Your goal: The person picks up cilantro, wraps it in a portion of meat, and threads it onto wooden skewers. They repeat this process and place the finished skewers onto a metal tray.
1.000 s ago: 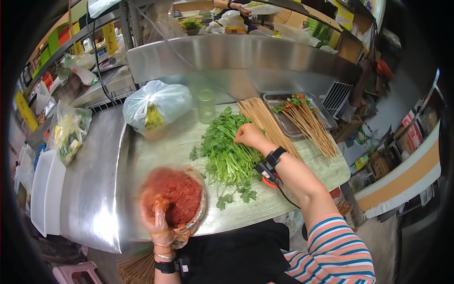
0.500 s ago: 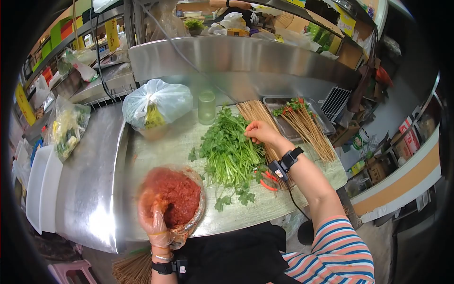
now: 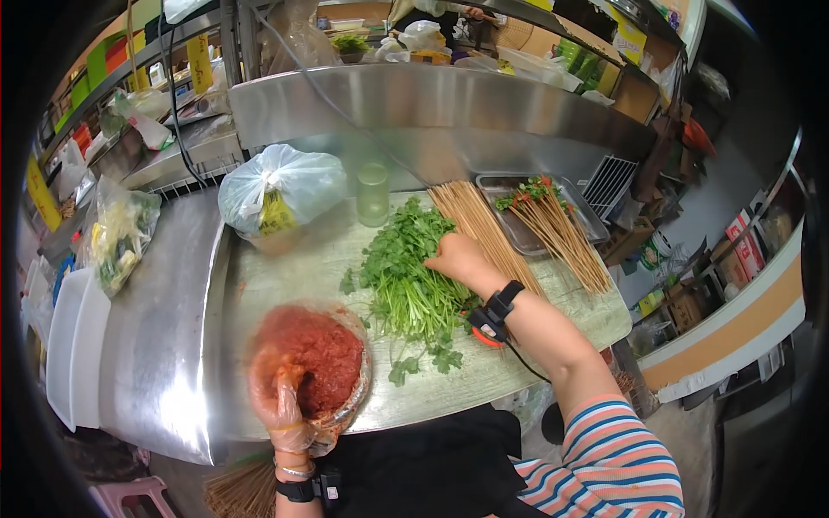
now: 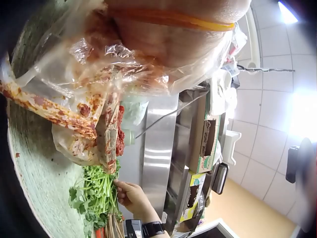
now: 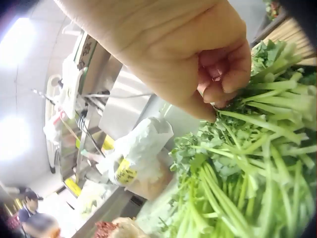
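My left hand (image 3: 278,393), in a clear plastic glove, grips the near left side of a bag-lined bowl (image 3: 361,380) of red minced meat (image 3: 332,358). Its thumb lies over the meat, while the other fingers are blurred against the red. In the left wrist view the smeared plastic lining (image 4: 81,144) hangs below this hand. My bare right hand (image 3: 465,261) is over a pile of cilantro (image 3: 414,285). In the right wrist view its fingers are curled, and thumb and forefinger pinch at a stem among the leaves; the fingertips are partly hidden.
Bare bamboo skewers (image 3: 484,229) lie beside the cilantro. A metal tray (image 3: 596,224) behind them holds filled skewers (image 3: 566,242). Something with orange-red handles (image 3: 485,335) is under the right wrist. A tied plastic bag (image 3: 281,190) and green glass (image 3: 373,194) stand at the back.
The right hand lifted off the cilantro toward the skewers half a second ago, and is now back at the leaves, lower and to the left. The left hand has stayed at the bowl.
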The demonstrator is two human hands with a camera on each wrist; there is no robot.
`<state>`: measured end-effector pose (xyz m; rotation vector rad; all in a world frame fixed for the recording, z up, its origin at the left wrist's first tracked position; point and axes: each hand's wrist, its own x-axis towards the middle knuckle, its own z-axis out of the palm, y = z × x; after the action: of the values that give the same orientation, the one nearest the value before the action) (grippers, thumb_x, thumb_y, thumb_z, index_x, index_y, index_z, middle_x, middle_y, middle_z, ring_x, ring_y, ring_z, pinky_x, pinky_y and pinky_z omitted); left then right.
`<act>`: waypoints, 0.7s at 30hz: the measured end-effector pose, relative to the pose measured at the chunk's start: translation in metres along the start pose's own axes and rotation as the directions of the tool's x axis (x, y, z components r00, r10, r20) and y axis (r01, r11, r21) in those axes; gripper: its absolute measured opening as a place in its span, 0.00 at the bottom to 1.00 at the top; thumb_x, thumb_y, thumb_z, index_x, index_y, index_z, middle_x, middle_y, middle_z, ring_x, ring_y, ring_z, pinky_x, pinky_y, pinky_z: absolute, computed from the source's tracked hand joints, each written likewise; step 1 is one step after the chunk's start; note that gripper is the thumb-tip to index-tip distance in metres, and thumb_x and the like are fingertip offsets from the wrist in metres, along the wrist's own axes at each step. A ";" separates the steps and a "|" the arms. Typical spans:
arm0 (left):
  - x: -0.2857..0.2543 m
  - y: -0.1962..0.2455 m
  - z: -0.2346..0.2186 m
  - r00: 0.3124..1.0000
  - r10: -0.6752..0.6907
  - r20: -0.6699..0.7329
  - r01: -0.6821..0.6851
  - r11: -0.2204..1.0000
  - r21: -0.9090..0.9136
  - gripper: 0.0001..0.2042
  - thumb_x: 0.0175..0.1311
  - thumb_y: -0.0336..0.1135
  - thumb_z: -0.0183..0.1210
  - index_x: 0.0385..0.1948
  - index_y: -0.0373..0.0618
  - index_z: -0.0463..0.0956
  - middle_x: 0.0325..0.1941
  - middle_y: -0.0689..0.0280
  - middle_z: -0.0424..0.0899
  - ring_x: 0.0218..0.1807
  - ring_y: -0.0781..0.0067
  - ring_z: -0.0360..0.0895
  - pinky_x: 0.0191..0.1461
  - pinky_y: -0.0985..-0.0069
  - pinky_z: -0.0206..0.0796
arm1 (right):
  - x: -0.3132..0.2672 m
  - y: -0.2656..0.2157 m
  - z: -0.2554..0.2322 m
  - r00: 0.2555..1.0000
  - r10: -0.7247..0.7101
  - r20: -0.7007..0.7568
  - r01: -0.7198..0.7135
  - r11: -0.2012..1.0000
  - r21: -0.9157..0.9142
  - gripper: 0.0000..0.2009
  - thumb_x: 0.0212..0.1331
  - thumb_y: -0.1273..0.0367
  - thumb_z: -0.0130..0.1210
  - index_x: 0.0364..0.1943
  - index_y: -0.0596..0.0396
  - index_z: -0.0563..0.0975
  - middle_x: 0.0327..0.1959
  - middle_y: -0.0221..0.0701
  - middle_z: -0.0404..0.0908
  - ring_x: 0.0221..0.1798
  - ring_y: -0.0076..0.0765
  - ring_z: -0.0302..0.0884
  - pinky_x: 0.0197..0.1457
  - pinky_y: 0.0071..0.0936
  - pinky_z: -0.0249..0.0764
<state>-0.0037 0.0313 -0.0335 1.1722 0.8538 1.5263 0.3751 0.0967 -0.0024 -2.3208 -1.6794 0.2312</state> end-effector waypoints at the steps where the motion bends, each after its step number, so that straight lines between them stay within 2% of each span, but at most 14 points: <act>1: 0.000 0.000 -0.001 1.000 0.001 -0.004 -0.002 1.000 -0.011 0.18 0.66 0.25 0.52 0.58 0.37 0.66 0.54 0.60 0.76 0.51 0.70 0.77 0.52 0.75 0.72 | 0.002 0.005 0.008 0.999 -0.014 -0.048 0.017 0.997 0.080 0.17 0.46 0.58 0.64 0.25 0.60 0.80 0.26 0.45 0.80 0.31 0.51 0.78 0.39 0.42 0.74; 2: 0.000 0.000 -0.004 1.000 -0.011 0.002 0.011 1.000 -0.006 0.18 0.66 0.25 0.52 0.58 0.37 0.66 0.55 0.60 0.76 0.51 0.70 0.76 0.52 0.74 0.72 | 0.005 0.011 0.014 0.995 -0.025 -0.095 0.039 0.987 0.159 0.17 0.46 0.58 0.64 0.24 0.61 0.79 0.26 0.45 0.80 0.31 0.51 0.78 0.39 0.42 0.74; 3: 0.001 -0.003 -0.006 1.000 -0.024 0.006 0.024 1.000 -0.003 0.18 0.66 0.25 0.52 0.58 0.37 0.66 0.55 0.59 0.76 0.51 0.70 0.76 0.53 0.74 0.72 | 0.001 0.009 0.006 0.998 -0.028 -0.059 0.041 0.973 0.225 0.14 0.50 0.62 0.62 0.25 0.62 0.79 0.24 0.41 0.81 0.27 0.44 0.79 0.34 0.37 0.76; 4: 0.000 -0.004 -0.008 0.999 -0.038 0.012 0.038 0.999 -0.002 0.18 0.66 0.25 0.52 0.58 0.37 0.66 0.56 0.59 0.75 0.52 0.69 0.76 0.53 0.74 0.73 | 0.001 0.012 0.004 1.000 0.003 0.004 -0.005 0.919 0.395 0.12 0.51 0.64 0.62 0.26 0.62 0.79 0.24 0.39 0.81 0.26 0.39 0.79 0.32 0.33 0.75; 6: 0.000 -0.004 -0.006 1.000 -0.026 -0.008 0.026 1.000 -0.017 0.18 0.66 0.25 0.51 0.58 0.37 0.66 0.56 0.59 0.75 0.52 0.69 0.76 0.53 0.74 0.73 | -0.001 0.020 -0.003 0.990 0.042 0.137 -0.124 0.723 0.680 0.09 0.54 0.68 0.60 0.29 0.60 0.78 0.24 0.35 0.81 0.24 0.30 0.79 0.27 0.26 0.74; 7: 0.000 -0.004 -0.003 1.000 -0.021 -0.013 0.021 0.999 -0.027 0.18 0.66 0.25 0.51 0.58 0.37 0.66 0.56 0.59 0.75 0.52 0.69 0.77 0.53 0.74 0.73 | -0.003 0.022 -0.009 0.979 0.025 0.201 -0.169 0.648 0.743 0.05 0.58 0.70 0.58 0.34 0.57 0.78 0.25 0.30 0.81 0.23 0.19 0.77 0.24 0.17 0.72; 10: 0.000 -0.004 -0.004 1.000 0.006 -0.007 -0.006 1.000 -0.005 0.18 0.67 0.25 0.51 0.58 0.37 0.67 0.56 0.60 0.75 0.51 0.69 0.77 0.52 0.75 0.73 | -0.013 0.025 -0.035 0.934 -0.086 0.345 -0.297 0.344 0.891 0.07 0.59 0.68 0.60 0.36 0.56 0.77 0.26 0.28 0.81 0.23 0.19 0.77 0.24 0.16 0.73; 11: 0.000 -0.004 -0.005 1.000 0.002 -0.005 -0.002 1.000 -0.002 0.18 0.67 0.25 0.51 0.58 0.37 0.67 0.56 0.60 0.75 0.51 0.69 0.77 0.52 0.75 0.73 | -0.015 0.029 -0.040 0.929 -0.168 0.330 -0.301 0.179 0.937 0.08 0.58 0.68 0.62 0.38 0.56 0.77 0.27 0.27 0.81 0.24 0.18 0.77 0.25 0.15 0.75; 14: 0.000 -0.005 -0.006 1.000 -0.010 -0.008 0.010 1.000 -0.013 0.17 0.67 0.25 0.51 0.57 0.37 0.67 0.56 0.60 0.75 0.51 0.70 0.77 0.52 0.74 0.73 | -0.009 0.044 -0.026 0.886 -0.177 0.428 -0.308 0.465 0.830 0.09 0.57 0.70 0.62 0.40 0.56 0.78 0.27 0.25 0.81 0.25 0.18 0.78 0.27 0.16 0.76; 15: 0.000 -0.005 -0.005 1.000 -0.017 -0.010 0.016 0.999 -0.030 0.17 0.67 0.25 0.51 0.57 0.37 0.67 0.56 0.60 0.75 0.51 0.70 0.77 0.52 0.74 0.73 | -0.009 0.041 -0.027 0.884 -0.104 0.457 -0.324 0.568 0.756 0.10 0.56 0.71 0.63 0.41 0.56 0.78 0.28 0.24 0.81 0.27 0.18 0.78 0.29 0.17 0.77; 18: 0.000 -0.004 -0.004 0.999 -0.022 -0.027 0.021 0.999 -0.027 0.17 0.67 0.25 0.51 0.57 0.36 0.68 0.56 0.60 0.76 0.50 0.71 0.77 0.52 0.75 0.73 | -0.014 0.036 -0.032 0.890 -0.143 0.434 -0.337 0.434 0.836 0.10 0.57 0.70 0.63 0.42 0.56 0.78 0.29 0.24 0.81 0.29 0.17 0.78 0.32 0.16 0.77; 21: 0.000 -0.004 -0.006 1.000 -0.004 -0.001 0.004 1.000 -0.006 0.17 0.66 0.25 0.52 0.57 0.36 0.68 0.56 0.60 0.75 0.51 0.71 0.76 0.53 0.75 0.72 | -0.027 0.024 -0.039 0.894 -0.239 0.380 -0.281 0.363 0.889 0.11 0.57 0.70 0.63 0.43 0.56 0.78 0.29 0.23 0.81 0.30 0.16 0.77 0.35 0.16 0.78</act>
<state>-0.0082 0.0327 -0.0389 1.1643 0.8517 1.5254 0.3993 0.0596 0.0270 -1.3726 -1.0865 1.4418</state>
